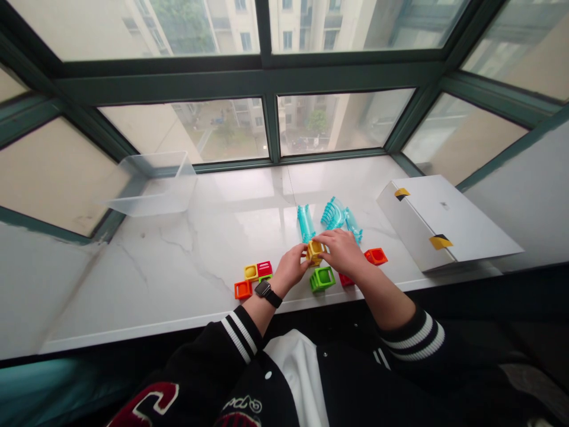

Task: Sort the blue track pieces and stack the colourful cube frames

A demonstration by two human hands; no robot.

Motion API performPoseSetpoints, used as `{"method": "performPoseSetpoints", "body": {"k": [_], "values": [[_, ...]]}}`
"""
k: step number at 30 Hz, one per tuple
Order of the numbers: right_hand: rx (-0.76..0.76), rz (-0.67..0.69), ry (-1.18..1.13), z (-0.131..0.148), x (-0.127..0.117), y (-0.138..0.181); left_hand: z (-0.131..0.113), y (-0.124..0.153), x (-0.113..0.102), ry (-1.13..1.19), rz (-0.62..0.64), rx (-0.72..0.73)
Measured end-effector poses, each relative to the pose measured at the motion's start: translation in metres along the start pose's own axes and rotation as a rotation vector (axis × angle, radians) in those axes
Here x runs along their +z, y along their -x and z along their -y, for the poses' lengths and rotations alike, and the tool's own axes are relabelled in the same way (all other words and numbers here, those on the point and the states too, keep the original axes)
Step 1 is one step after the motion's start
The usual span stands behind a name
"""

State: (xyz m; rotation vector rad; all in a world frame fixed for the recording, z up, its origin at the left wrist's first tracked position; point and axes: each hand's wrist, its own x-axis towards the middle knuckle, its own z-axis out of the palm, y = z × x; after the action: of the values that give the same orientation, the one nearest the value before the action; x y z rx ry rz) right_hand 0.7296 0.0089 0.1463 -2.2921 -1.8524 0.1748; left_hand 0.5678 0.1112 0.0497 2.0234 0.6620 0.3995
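yellow hollow plastic cube block [315, 252] looks light, stiff; left hand [290, 268] and right hand [340, 252] both grasp its opposite side walls.

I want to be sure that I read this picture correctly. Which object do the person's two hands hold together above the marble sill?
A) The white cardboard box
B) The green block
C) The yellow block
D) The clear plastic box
C. The left hand and the right hand meet on opposite sides of the yellow block.
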Motion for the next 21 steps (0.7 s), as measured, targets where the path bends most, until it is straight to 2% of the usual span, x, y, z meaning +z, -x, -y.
{"method": "performPoseSetpoints", "body": {"k": [21], "values": [[0.009,0.071,0.093,0.0005,-0.0076,-0.0049,0.0003,0.0013,-0.0012,-0.034,0.007,0.037]]}}
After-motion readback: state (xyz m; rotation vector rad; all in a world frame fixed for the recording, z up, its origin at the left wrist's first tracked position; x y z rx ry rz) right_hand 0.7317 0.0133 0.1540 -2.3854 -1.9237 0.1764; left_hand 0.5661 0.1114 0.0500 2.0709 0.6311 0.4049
